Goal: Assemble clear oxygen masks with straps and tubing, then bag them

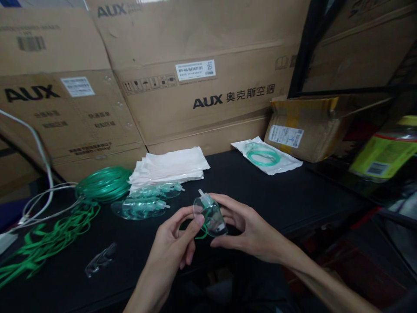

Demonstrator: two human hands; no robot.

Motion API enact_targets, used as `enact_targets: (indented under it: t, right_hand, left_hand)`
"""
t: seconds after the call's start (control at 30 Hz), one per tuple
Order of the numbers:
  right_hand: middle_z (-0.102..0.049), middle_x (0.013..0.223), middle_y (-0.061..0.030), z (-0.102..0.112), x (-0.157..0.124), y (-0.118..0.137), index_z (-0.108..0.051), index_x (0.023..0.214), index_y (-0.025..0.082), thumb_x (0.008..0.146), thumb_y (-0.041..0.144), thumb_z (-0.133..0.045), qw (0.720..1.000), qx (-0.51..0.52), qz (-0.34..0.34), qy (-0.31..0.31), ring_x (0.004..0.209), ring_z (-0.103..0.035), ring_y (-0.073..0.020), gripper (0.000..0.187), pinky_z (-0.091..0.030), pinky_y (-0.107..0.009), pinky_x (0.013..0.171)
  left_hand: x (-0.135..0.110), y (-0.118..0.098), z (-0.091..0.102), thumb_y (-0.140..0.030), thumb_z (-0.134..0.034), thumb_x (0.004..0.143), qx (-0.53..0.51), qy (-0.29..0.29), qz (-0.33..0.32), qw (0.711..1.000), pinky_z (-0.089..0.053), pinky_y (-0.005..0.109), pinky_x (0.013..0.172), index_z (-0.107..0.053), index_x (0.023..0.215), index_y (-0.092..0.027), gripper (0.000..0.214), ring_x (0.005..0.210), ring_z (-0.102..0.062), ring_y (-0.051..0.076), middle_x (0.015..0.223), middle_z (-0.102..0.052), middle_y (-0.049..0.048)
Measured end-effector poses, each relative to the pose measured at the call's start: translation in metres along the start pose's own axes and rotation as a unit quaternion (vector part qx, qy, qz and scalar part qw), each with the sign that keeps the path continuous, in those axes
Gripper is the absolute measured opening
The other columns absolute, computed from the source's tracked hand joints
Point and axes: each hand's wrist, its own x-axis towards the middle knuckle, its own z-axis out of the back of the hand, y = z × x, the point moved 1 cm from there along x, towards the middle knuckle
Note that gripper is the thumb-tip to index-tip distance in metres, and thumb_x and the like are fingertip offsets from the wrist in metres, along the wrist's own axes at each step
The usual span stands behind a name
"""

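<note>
A clear oxygen mask with a pale connector on top is held between my hands above the table's front edge. My left hand pinches its left rim with thumb and fingers, where a green elastic strap hangs. Fingers of my right hand curl behind the mask's right side, the thumb near its lower edge. Left of my hands lie stacked clear-green masks, in front of a pile of white pouches. Part of the strap is hidden by my left fingers.
Coiled green tubing, a heap of green straps and small clear pieces lie left. A pouch with green tubing lies at the back, near an open carton. A bottle stands right. Large boxes wall the back.
</note>
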Motion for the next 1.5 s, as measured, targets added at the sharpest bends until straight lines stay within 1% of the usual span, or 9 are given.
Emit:
enact_targets:
  t: [0.07,0.17,0.37,0.57,0.67,0.77,0.9,1.23,1.5]
  right_hand:
    - [-0.070,0.115,-0.0024,0.000,0.000,-0.004,-0.057,0.144,0.028,0.077,0.017,-0.089,1.000,0.017,-0.013,-0.012,0.102,-0.071,-0.0162,0.075,-0.057,-0.035,0.102]
    - [-0.070,0.098,0.0007,0.000,-0.001,-0.009,-0.058,0.143,0.026,0.081,0.021,-0.086,0.999,-0.007,-0.006,-0.031,0.094,-0.071,-0.0152,0.068,-0.058,-0.035,0.100]
    - [-0.062,0.125,-0.0044,-0.001,-0.003,-0.005,-0.045,0.157,0.032,0.084,0.014,-0.081,0.988,-0.122,0.084,-0.047,0.100,-0.069,-0.0148,0.083,-0.060,-0.031,0.095]
    - [-0.067,0.096,-0.0046,-0.009,-0.006,0.002,-0.060,0.143,0.012,0.095,0.009,-0.060,0.911,-0.345,0.175,-0.142,0.084,-0.065,-0.0142,0.048,-0.056,-0.024,0.080]
    - [-0.068,0.094,-0.0065,-0.011,-0.007,0.001,-0.065,0.136,0.007,0.096,0.007,-0.053,0.874,-0.404,0.195,-0.185,0.081,-0.066,-0.0151,0.041,-0.055,-0.024,0.075]
    - [-0.066,0.087,-0.0057,-0.012,-0.008,-0.002,-0.071,0.125,0.007,0.095,0.006,-0.052,0.847,-0.444,0.190,-0.220,0.074,-0.066,-0.0154,0.035,-0.055,-0.024,0.068]
    - [-0.063,0.081,-0.0056,-0.015,-0.008,-0.007,-0.075,0.113,0.008,0.097,0.011,-0.052,0.808,-0.504,0.179,-0.246,0.070,-0.066,-0.0182,0.028,-0.056,-0.028,0.064]
    - [-0.067,0.084,-0.0097,-0.020,-0.010,-0.013,-0.067,0.121,0.008,0.099,0.014,-0.054,0.774,-0.546,0.245,-0.205,0.072,-0.066,-0.0211,0.026,-0.059,-0.034,0.064]
    - [-0.072,0.097,-0.0084,-0.021,-0.012,-0.005,-0.064,0.113,0.020,0.098,0.013,-0.059,0.769,-0.526,0.290,-0.218,0.083,-0.070,-0.0193,0.018,-0.059,-0.033,0.075]
  left_hand:
    - [-0.005,-0.004,-0.004,-0.058,-0.075,0.082,-0.009,0.017,0.016,1.000,-0.015,0.011,0.035,-0.066,0.105,-0.017,0.048,0.029,-0.030,0.001,0.048,-0.054,-0.0082]
    - [-0.008,-0.008,-0.009,-0.053,-0.082,0.075,-0.043,0.030,0.015,0.999,-0.013,0.012,0.031,-0.062,0.104,-0.019,0.049,0.027,-0.034,-0.002,0.077,-0.071,-0.0011]
    - [-0.008,-0.008,-0.011,-0.049,-0.079,0.081,-0.082,0.020,0.029,0.996,-0.017,0.008,0.032,-0.054,0.127,-0.017,0.062,0.026,-0.029,0.000,0.047,-0.050,-0.0136]
    - [-0.001,0.000,-0.006,-0.054,-0.074,0.082,-0.042,0.020,0.016,0.999,-0.023,0.013,0.027,-0.032,0.151,-0.023,0.087,0.025,-0.039,0.002,0.079,-0.072,-0.0013]
    - [0.002,0.007,0.000,-0.057,-0.073,0.082,0.125,-0.044,-0.069,0.989,-0.036,0.019,0.030,-0.049,0.141,-0.026,0.070,0.034,-0.050,0.005,0.105,-0.070,0.0050]
    - [0.000,0.007,0.002,-0.043,-0.074,0.086,0.294,-0.117,-0.257,0.913,-0.054,0.025,0.048,-0.061,0.132,-0.029,0.050,0.053,-0.057,0.009,0.113,-0.064,0.0042]
    - [-0.005,0.009,-0.004,-0.022,-0.070,0.086,0.368,-0.064,-0.422,0.826,-0.063,0.039,0.088,-0.059,0.134,-0.027,0.050,0.104,-0.068,0.023,0.123,-0.063,0.0080]
    - [-0.005,0.014,-0.010,-0.007,-0.064,0.094,0.301,-0.122,-0.501,0.803,-0.057,0.016,0.091,-0.065,0.102,-0.021,0.015,0.091,-0.075,0.010,0.098,-0.076,0.0001]
    - [-0.008,0.019,-0.009,-0.005,-0.066,0.093,0.311,-0.139,-0.503,0.794,-0.060,0.022,0.090,-0.062,0.101,-0.021,0.019,0.092,-0.077,0.013,0.100,-0.077,0.0016]
